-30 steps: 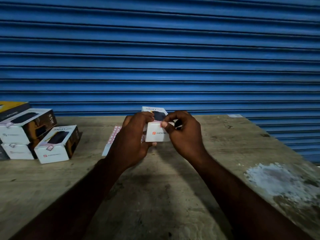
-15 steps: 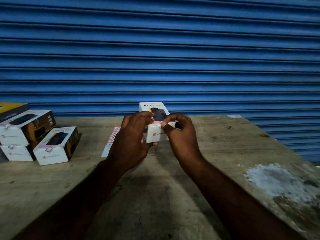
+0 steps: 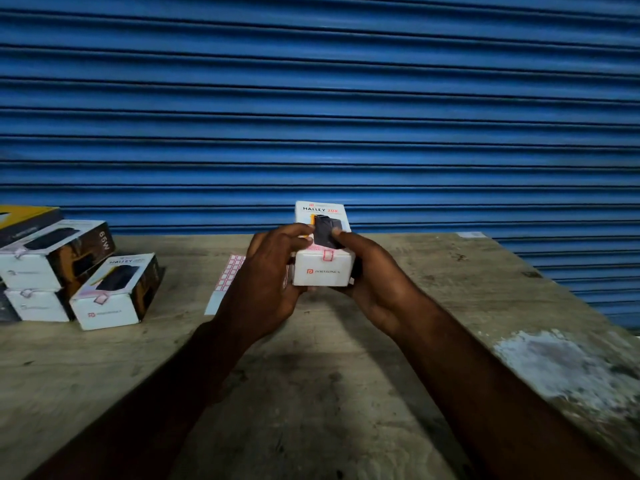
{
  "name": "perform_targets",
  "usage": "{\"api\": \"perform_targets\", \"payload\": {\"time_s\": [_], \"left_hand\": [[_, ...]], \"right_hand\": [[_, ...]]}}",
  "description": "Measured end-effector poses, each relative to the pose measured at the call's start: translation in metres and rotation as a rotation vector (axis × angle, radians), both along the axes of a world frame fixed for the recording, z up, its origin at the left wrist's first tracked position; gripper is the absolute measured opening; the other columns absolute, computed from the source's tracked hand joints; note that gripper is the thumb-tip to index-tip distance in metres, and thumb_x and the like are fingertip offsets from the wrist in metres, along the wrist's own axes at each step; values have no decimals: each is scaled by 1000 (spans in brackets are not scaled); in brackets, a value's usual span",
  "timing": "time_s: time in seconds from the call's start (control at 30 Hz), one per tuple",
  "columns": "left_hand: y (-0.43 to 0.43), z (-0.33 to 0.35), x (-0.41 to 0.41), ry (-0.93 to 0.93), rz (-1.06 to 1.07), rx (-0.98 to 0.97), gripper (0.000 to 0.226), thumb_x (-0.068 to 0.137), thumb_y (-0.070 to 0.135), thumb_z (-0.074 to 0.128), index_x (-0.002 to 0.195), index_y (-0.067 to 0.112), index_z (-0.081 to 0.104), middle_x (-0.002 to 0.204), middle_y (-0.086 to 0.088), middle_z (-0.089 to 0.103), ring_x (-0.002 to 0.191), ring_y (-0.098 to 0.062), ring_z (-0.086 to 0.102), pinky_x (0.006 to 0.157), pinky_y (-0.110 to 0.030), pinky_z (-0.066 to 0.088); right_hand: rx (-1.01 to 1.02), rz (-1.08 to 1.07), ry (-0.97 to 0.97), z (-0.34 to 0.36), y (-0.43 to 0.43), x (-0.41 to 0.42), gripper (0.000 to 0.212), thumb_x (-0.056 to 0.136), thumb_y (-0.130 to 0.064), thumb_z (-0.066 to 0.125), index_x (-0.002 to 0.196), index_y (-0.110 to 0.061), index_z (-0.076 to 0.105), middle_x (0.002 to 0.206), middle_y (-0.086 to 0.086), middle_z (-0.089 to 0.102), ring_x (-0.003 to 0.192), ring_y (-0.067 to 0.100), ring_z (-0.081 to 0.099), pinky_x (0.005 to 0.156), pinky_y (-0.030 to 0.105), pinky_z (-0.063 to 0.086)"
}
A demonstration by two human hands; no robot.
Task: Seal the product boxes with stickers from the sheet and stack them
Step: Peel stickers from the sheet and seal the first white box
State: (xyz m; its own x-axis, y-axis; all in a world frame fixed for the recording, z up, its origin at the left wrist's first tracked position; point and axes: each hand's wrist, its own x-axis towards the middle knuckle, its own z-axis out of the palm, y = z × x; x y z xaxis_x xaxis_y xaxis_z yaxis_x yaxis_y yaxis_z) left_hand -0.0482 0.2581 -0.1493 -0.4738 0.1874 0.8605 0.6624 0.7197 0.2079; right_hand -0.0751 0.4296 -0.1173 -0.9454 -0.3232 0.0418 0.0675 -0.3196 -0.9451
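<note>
It is judged that the sticker [image 3: 327, 255] is best rubbed flat across the flap seam while the product box [image 3: 322, 271] is kept steady, so that no corner is left lifted before stacking. The box is held over the counter [image 3: 311, 375], just in front of the sticker sheet [image 3: 227, 278], with the fingers [image 3: 287, 235] of the left hand [image 3: 263, 282] and right hand [image 3: 377, 275] curled round it. A white carton is seen, with a dark product picture on top and a red logo on its near end.

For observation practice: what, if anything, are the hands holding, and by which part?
The white box, between both hands: left hand on its left side, right hand on its right.
</note>
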Motion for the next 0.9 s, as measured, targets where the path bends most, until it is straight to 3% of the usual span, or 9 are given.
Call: {"api": "perform_targets", "payload": {"time_s": [0.03, 0.17, 0.27, 0.33, 0.43, 0.47, 0.63, 0.8, 0.9], "left_hand": [[-1, 1, 0, -4, 6, 13, 66, 66, 6, 84, 123, 16, 51, 134, 6, 52, 117, -13, 48, 99, -13, 39], [-1, 0, 1, -24, 17, 18, 70, 66, 8, 88, 123, 20, 49, 135, -1, 55, 119, -18, 50, 98, -13, 39], [3, 1, 2, -24, 5, -12, 75, 64, 8, 90, 125, 21, 49, 135, 2, 54, 120, -15, 49, 100, -19, 43], [6, 0, 1, -39, -9, -23, 76, 62, 8, 91, 124, 23, 49, 134, 5, 54, 120, -16, 49, 102, -18, 41], [2, 0, -1, -109, -11, 46, 72, 64, 18, 91, 123, 27, 49, 129, 19, 48, 120, -11, 48, 98, -15, 39], [-1, 0, -1, -133, -4, 67, 69, 66, 22, 89, 123, 27, 50, 128, 20, 48, 119, -10, 48, 96, -16, 41], [-5, 3, 1, -141, -11, 103, 63, 68, 25, 81, 124, 20, 52, 128, 14, 51, 118, -11, 50, 94, -18, 47], [-9, 1, -1, -136, 9, 115, 67, 67, 21, 86, 124, 23, 51, 129, 16, 51, 119, -11, 50, 91, -36, 54], [-9, 0, -1, -142, 22, 109, 69, 68, 16, 88, 125, 23, 51, 128, 16, 51, 118, -10, 50, 92, -30, 52]], "right_hand": [[-10, 46, 7, 2, 1, 2, 31, 90, -28, 62, 117, -13, 64, 101, 9, 72, 82, 19, 69, 64, 30, 54], [70, -6, 55, -1, -5, -2, 66, 69, -23, 73, 130, -6, 54, 116, 19, 69, 93, 23, 70, 65, 31, 56], [92, -94, 55, -3, -4, -3, 41, 86, -23, 67, 123, -5, 61, 110, 21, 71, 89, 26, 70, 70, 36, 57], [121, -135, 74, -5, -3, -6, 39, 90, -34, 63, 117, -7, 65, 106, 19, 73, 90, 28, 70, 75, 39, 56], [295, -273, 236, -7, -5, -6, 77, 77, -61, 59, 134, -11, 49, 131, 8, 61, 114, 20, 61, 96, 38, 50], [358, -317, 361, -8, -5, -3, 77, 76, -62, 58, 137, -17, 44, 138, 0, 53, 122, 13, 54, 103, 35, 45], [413, -319, 768, -15, -4, 0, 29, 88, -27, 72, 117, -24, 67, 121, -18, 61, 113, 1, 58, 92, 38, 54], [469, -138, 748, -12, 4, -9, 35, 92, -12, 66, 126, -22, 66, 141, -4, 54, 129, 4, 50, 99, 18, 48], [463, -140, 717, -11, 4, -9, 37, 90, -13, 68, 126, -24, 67, 142, -5, 53, 130, 3, 49, 101, 17, 46]]}}
